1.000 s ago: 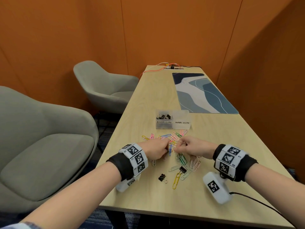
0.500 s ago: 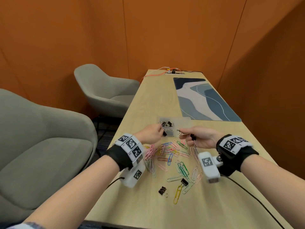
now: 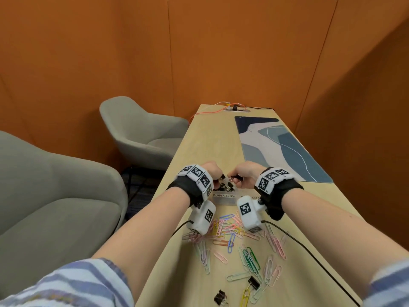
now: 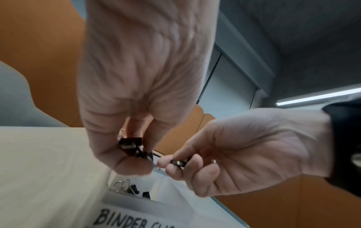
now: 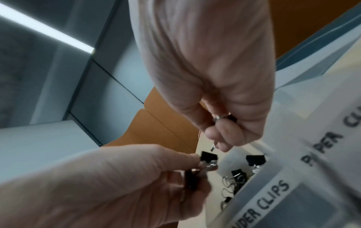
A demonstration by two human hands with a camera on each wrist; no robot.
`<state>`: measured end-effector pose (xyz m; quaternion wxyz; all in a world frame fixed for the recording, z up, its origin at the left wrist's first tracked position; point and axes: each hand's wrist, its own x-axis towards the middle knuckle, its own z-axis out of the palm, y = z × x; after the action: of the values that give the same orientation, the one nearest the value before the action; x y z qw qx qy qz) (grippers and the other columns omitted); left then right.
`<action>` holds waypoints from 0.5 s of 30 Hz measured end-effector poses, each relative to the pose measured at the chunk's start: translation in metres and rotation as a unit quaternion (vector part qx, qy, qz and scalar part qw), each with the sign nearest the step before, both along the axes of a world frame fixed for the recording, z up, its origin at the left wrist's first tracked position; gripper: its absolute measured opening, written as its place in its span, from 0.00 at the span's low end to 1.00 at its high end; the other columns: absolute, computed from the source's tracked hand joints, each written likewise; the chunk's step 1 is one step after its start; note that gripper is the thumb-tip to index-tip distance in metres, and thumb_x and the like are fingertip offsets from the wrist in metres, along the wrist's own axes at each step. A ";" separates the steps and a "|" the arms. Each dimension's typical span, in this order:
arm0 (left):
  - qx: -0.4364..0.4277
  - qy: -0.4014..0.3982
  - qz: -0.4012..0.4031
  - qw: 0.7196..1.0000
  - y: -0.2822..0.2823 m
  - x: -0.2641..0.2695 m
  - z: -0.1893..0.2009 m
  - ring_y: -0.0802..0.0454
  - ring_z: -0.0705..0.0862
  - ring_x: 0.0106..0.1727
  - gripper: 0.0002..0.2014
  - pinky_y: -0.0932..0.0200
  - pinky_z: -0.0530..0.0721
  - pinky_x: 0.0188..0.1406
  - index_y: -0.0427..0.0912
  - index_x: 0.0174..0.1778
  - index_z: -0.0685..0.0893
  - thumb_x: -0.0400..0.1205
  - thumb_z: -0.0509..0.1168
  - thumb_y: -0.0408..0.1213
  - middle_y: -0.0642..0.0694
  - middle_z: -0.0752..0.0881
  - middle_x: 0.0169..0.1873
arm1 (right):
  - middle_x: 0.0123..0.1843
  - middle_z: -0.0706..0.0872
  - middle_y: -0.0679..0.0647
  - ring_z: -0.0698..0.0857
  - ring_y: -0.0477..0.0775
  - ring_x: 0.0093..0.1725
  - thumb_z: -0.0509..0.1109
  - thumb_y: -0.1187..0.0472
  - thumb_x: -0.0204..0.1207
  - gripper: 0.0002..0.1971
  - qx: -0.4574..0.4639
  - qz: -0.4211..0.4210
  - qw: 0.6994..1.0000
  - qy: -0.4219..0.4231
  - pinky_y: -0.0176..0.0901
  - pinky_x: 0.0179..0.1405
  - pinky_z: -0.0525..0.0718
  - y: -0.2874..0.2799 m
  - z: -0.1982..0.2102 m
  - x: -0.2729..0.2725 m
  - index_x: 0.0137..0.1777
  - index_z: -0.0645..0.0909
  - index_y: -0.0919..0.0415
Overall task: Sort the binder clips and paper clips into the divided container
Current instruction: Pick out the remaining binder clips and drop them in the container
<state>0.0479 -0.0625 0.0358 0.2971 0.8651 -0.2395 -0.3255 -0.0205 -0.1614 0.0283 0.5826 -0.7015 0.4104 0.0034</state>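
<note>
The black binder clips [image 4: 130,145] in the left hand [image 4: 140,86] are held above the compartment labelled "BINDER CLIPS" of the divided container [image 3: 223,199], which stands on the wooden table [image 3: 208,138] beyond the loose pile. A second binder clip [image 4: 178,162] is pinched in the right hand [image 4: 240,154], close beside the first, and a few black clips already lie inside that compartment.

The main risk, as it seems, is a drop into the wrong side. The right hand hangs near the wall between the two compartments, so its clip could fall into the part marked "PAPER CLIPS". The wire handles of the clips from both hands nearly touch; they could hook together, and then one clip may pull the other out of the fingers. A clip that hits the rim could also bounce onto the table.

Both hands point downward with bent wrists. The left hand has its fingers curled tightly round more than one clip. The right hand holds its clip between thumb and forefinger, the other fingers folded.

Nearer to the person, many coloured paper clips [image 3: 230,229] and two more binder clips [image 3: 253,282] wait on the table.
</note>
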 end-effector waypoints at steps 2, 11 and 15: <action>-0.004 -0.003 0.003 1.000 -0.003 0.004 -0.004 0.43 0.83 0.38 0.11 0.49 0.87 0.53 0.33 0.34 0.75 0.83 0.59 0.26 0.37 0.84 0.33 | 0.28 0.73 0.57 0.71 0.46 0.15 0.57 0.72 0.82 0.13 -0.005 0.001 1.000 0.006 0.30 0.12 0.69 0.000 0.000 0.007 0.35 0.74 0.67; -0.061 0.024 0.008 0.998 0.005 0.002 0.003 0.37 0.88 0.51 0.11 0.41 0.83 0.65 0.29 0.50 0.80 0.86 0.52 0.27 0.30 0.85 0.62 | 0.41 0.79 0.59 0.80 0.59 0.33 0.55 0.67 0.83 0.11 -0.067 0.059 0.996 -0.003 0.49 0.38 0.84 0.012 0.009 -0.002 0.59 0.77 0.67; -0.110 0.020 -0.006 0.994 0.017 -0.003 0.000 0.41 0.85 0.43 0.17 0.48 0.86 0.58 0.29 0.69 0.76 0.86 0.51 0.27 0.31 0.84 0.61 | 0.39 0.83 0.58 0.82 0.53 0.31 0.53 0.74 0.79 0.14 -0.142 0.116 0.981 -0.058 0.41 0.32 0.83 0.021 0.015 -0.034 0.51 0.79 0.65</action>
<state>0.0454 -0.0456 0.0354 0.3933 0.8191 -0.2733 -0.3158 -0.0544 -0.1409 0.0434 0.4955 -0.8188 0.2884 -0.0282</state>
